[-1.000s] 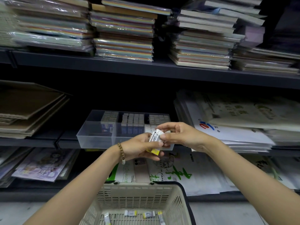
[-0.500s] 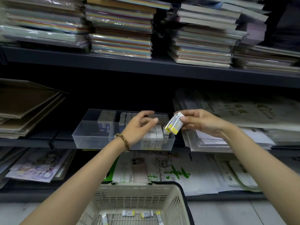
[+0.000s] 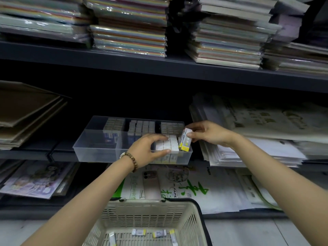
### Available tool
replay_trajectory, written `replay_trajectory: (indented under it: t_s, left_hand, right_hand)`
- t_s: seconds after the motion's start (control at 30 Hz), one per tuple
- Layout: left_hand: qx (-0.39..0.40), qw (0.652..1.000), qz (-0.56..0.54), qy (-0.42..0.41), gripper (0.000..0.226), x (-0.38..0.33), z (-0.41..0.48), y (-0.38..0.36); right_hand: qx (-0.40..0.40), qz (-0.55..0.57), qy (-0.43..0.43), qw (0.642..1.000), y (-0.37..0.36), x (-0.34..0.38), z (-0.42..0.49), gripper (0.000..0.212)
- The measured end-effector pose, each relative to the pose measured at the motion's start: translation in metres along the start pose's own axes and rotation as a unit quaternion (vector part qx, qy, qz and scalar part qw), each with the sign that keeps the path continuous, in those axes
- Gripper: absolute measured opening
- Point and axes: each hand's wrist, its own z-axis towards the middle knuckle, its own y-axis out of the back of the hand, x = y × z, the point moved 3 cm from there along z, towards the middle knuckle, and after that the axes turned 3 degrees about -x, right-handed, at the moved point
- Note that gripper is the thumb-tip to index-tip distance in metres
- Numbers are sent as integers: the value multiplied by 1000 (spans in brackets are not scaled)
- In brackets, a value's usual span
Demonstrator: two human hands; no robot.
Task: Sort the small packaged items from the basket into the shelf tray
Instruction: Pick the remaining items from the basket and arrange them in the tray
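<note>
Pinching a small white-and-yellow packaged item (image 3: 185, 142) between thumb and fingertips, the right hand (image 3: 207, 134) holds it tilted at the right end of a clear plastic shelf tray (image 3: 95, 151) in the centre of the frame. The item's yellow lower end sits just inside the tray's front right corner, against a row of white packets (image 3: 170, 144). The left hand (image 3: 143, 151), with a brown beaded bracelet (image 3: 132, 161) at its wrist, curls round that row, fingers pressed together over the top and thumb low at the front. More small boxes (image 3: 142, 126) stand in rows in the tray's rear compartments. At the bottom centre, a cream slatted plastic basket (image 3: 150, 205) has a few loose packets (image 3: 138, 232) lying flat on its floor. Stacks of wrapped paper (image 3: 129, 32) line the shelf across the top of the frame.
</note>
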Motion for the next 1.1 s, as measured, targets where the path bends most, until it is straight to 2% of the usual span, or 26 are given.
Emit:
replay_trajectory:
  t_s: [0.27, 0.53, 0.67, 0.77, 0.83, 0.93, 1.1]
  left_hand:
    - [7, 1000, 21, -13, 54, -3, 0, 0]
    - [15, 1000, 10, -2, 55, -2, 0, 0]
    - [16, 1000, 7, -5, 55, -1, 0, 0]
    - [18, 1000, 5, -5, 55, 0, 0, 0]
    - [15, 1000, 3, -8, 54, -1, 0, 0]
    - [12, 1000, 6, -11, 58, -2, -1, 1]
    - [4, 999, 33, 4, 67, -1, 0, 1]
  right_hand:
    - [-58, -113, 93, 988, -11, 11, -13, 47]
    - [-56, -161, 100, 980, -29, -2, -24, 42]
    - [-136, -141, 92, 976, -27, -6, -33, 38]
    - [-180, -29, 39, 983, -22, -2, -35, 36]
    - [-133, 45, -29, 990, -19, 4, -31, 37]
    - [-60, 11, -119, 991, -18, 15, -24, 39]
    - [-5, 5, -205, 979, -25, 36, -4, 37]
